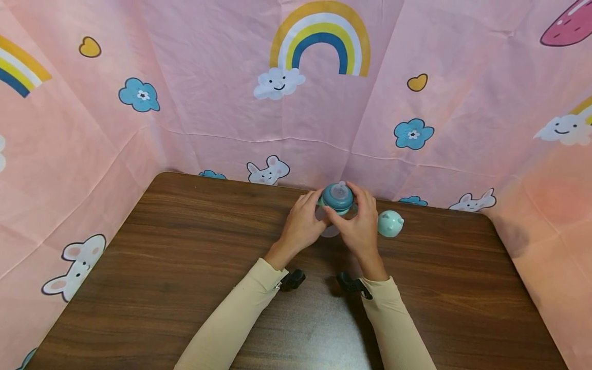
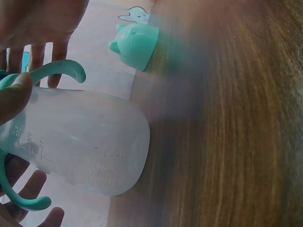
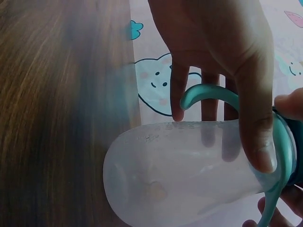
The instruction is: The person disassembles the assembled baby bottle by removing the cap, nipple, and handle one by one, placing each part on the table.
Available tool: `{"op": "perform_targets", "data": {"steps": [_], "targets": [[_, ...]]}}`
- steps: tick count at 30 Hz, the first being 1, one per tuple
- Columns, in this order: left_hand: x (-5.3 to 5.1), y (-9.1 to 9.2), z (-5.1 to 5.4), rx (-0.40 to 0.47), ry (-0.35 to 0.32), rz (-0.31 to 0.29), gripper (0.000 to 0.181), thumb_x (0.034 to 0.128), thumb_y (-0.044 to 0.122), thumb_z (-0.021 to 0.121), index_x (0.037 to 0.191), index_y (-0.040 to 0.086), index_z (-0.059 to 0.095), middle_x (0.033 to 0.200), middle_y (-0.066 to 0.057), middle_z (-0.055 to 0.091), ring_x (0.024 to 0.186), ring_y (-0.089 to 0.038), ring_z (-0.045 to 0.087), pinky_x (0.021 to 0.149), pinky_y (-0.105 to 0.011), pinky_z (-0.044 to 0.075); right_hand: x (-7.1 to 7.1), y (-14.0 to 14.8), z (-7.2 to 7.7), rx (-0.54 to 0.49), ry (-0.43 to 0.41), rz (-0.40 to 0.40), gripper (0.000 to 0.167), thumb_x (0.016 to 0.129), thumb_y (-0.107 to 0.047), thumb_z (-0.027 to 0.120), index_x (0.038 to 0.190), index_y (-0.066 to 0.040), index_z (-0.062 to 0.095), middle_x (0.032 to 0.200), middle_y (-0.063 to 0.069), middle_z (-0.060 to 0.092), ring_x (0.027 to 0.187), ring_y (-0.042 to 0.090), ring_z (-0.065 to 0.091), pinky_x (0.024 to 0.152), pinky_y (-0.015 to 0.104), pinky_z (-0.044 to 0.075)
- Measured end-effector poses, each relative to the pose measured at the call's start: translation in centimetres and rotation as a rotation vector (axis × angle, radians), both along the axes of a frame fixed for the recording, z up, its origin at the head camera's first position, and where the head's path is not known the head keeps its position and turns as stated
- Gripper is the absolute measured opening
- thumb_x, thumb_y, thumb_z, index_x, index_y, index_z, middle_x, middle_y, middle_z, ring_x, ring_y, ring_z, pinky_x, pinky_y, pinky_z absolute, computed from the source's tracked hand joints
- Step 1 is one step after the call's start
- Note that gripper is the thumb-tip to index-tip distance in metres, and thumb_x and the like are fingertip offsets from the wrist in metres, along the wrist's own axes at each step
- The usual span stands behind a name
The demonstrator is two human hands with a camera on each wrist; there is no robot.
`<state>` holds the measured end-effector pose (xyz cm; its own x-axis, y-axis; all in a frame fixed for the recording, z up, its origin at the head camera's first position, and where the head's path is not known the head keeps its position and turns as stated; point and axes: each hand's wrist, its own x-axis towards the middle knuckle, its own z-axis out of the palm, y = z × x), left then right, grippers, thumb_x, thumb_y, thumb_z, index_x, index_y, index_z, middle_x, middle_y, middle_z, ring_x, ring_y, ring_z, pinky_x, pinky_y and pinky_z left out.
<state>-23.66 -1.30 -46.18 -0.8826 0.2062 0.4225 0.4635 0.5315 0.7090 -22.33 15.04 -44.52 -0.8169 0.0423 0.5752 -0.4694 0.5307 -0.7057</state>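
Note:
Both hands hold a baby bottle [image 1: 330, 230] near the table's back edge. It has a clear, frosted body, a teal collar [image 1: 331, 200], a clear nipple [image 1: 340, 190] and a mint ring with two curved handles [image 2: 61, 68]. My left hand [image 1: 300, 221] grips its left side, its thumb [image 3: 260, 149] over the mint ring. The right hand [image 1: 362, 226] curls round the other side, its thumb crossing toward the left. A mint cap [image 1: 390, 224] with small ears lies right of the right hand. Whether the bottle's base touches the table cannot be told.
The brown wood-grain table [image 1: 185, 267] runs up to a pink printed cloth [image 1: 222, 92] at the back and sides. Black wrist cameras [image 1: 294, 279] jut from the beige sleeves.

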Motion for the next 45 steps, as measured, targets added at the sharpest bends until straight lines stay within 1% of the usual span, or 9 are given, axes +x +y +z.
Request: {"op": "perform_targets", "data": {"steps": [2,6,11,15,20,27,33,40,45], "targets": [[0.0,0.0,0.0,0.004,0.001,0.0,0.067,0.0947,0.019,0.089,0.151,-0.003,0.06,0.138,-0.016,0.07,0.126,-0.037,0.063,0.101,-0.055,0.055,0.0,0.0,0.0,0.001,0.004,0.005,0.074,0.086,-0.025,0.095,0.149,-0.001,0.064,0.138,0.02,0.067,0.121,0.041,0.056,0.102,0.055,0.045],[0.0,0.0,-0.1,0.008,0.018,-0.001,0.067,0.0948,0.019,0.09,0.151,-0.004,0.06,0.136,-0.017,0.071,0.125,-0.038,0.064,0.103,-0.055,0.055,0.1,0.0,0.1,-0.006,-0.003,0.017,0.074,0.088,-0.024,0.091,0.152,-0.001,0.062,0.143,0.02,0.067,0.124,0.042,0.055,0.103,0.058,0.045],[0.0,0.1,0.0,-0.002,0.043,0.003,0.066,0.0955,0.019,0.089,0.15,-0.005,0.061,0.134,-0.017,0.072,0.124,-0.038,0.066,0.106,-0.054,0.054,0.2,0.0,0.2,-0.025,-0.017,0.025,0.074,0.089,-0.024,0.089,0.153,0.0,0.061,0.146,0.02,0.066,0.126,0.042,0.055,0.104,0.058,0.047],[0.1,0.0,0.1,-0.006,0.034,0.002,0.066,0.0952,0.019,0.09,0.15,-0.004,0.061,0.133,-0.016,0.072,0.123,-0.037,0.066,0.104,-0.054,0.055,0.2,0.0,0.3,-0.037,-0.019,0.026,0.073,0.089,-0.024,0.089,0.152,0.001,0.062,0.147,0.02,0.065,0.126,0.041,0.055,0.103,0.057,0.049],[0.1,0.0,0.2,-0.009,0.015,0.002,0.068,0.0956,0.022,0.09,0.151,-0.003,0.06,0.135,-0.015,0.071,0.125,-0.037,0.065,0.105,-0.054,0.054,0.2,0.0,0.5,-0.043,-0.019,0.033,0.072,0.09,-0.023,0.09,0.152,0.002,0.062,0.147,0.019,0.065,0.127,0.04,0.055,0.104,0.058,0.05],[0.1,0.0,0.2,-0.007,0.015,0.0,0.071,0.0944,0.024,0.092,0.152,-0.003,0.059,0.138,-0.016,0.071,0.127,-0.037,0.064,0.108,-0.054,0.053,0.3,-0.1,0.8,-0.051,-0.021,0.03,0.071,0.09,-0.023,0.091,0.153,-0.004,0.063,0.145,0.018,0.066,0.126,0.038,0.055,0.105,0.059,0.051],[0.1,0.0,0.1,-0.008,0.009,0.0,0.077,0.0914,0.026,0.095,0.152,-0.003,0.059,0.14,-0.016,0.07,0.128,-0.036,0.064,0.108,-0.053,0.053,0.4,0.0,1.0,-0.056,-0.01,0.025,0.07,0.091,-0.021,0.091,0.152,-0.003,0.063,0.142,0.02,0.067,0.124,0.041,0.056,0.103,0.062,0.052],[0.2,0.0,0.2,-0.004,-0.004,0.002,0.08,0.0894,0.025,0.096,0.153,-0.004,0.058,0.142,-0.017,0.069,0.129,-0.036,0.063,0.109,-0.053,0.052,0.5,0.1,1.4,-0.076,-0.018,0.029,0.07,0.09,-0.019,0.092,0.152,-0.002,0.063,0.142,0.02,0.067,0.124,0.039,0.055,0.102,0.058,0.054],[0.1,0.0,0.1,-0.001,-0.009,0.0,0.081,0.089,0.026,0.096,0.153,-0.005,0.058,0.143,-0.017,0.068,0.131,-0.036,0.062,0.11,-0.054,0.052,0.6,0.2,1.7,-0.095,-0.031,0.035,0.07,0.09,-0.016,0.093,0.152,-0.002,0.063,0.141,0.02,0.067,0.123,0.038,0.054,0.102,0.058,0.054]]}}
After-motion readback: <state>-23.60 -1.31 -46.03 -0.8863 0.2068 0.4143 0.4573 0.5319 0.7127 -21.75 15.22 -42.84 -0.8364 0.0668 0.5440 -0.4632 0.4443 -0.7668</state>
